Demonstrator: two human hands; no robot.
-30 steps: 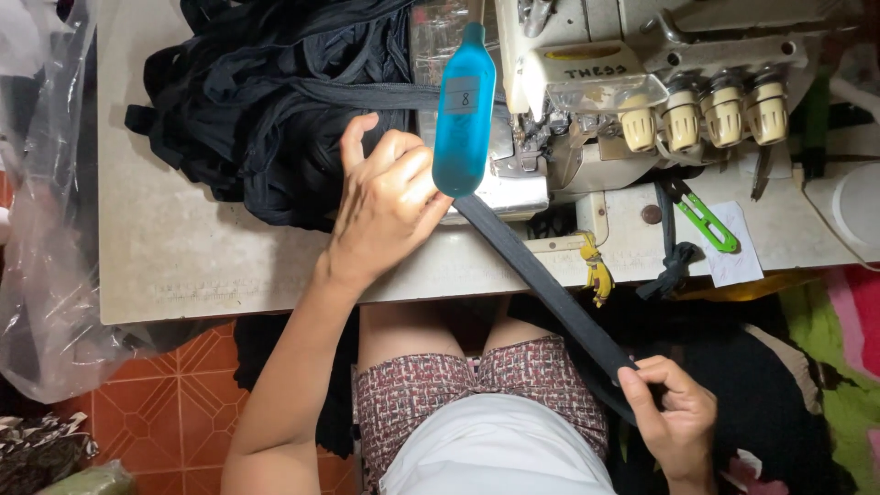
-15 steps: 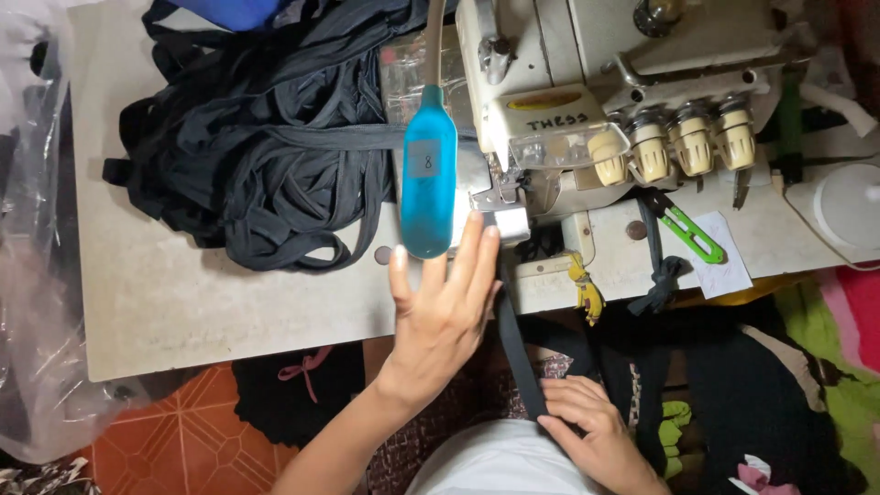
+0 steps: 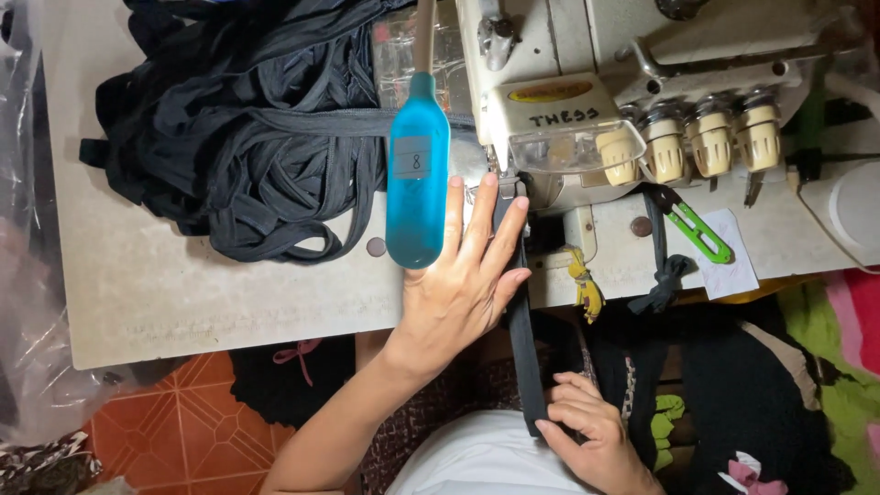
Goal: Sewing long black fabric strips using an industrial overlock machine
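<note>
A black fabric strip (image 3: 522, 339) runs from under the presser foot of a cream sewing machine (image 3: 587, 110) down over the table edge to my lap. My left hand (image 3: 463, 275) lies flat on the table with its fingers spread, the fingertips pressing the strip just in front of the needle. My right hand (image 3: 591, 431) pinches the strip's lower end close to my body. A turquoise lamp head (image 3: 418, 188) hangs above the table next to my left hand.
A big heap of black strips (image 3: 247, 137) covers the grey table (image 3: 183, 293) at the left. Green thread snips (image 3: 697, 229) lie on a paper slip right of the machine. A clear plastic bag (image 3: 27, 275) hangs at the far left, above orange floor tiles (image 3: 202, 412).
My left hand slid right to the presser foot and flattened on the strip. My right hand came in from the right, closer to my body, so the strip now hangs nearly straight down.
</note>
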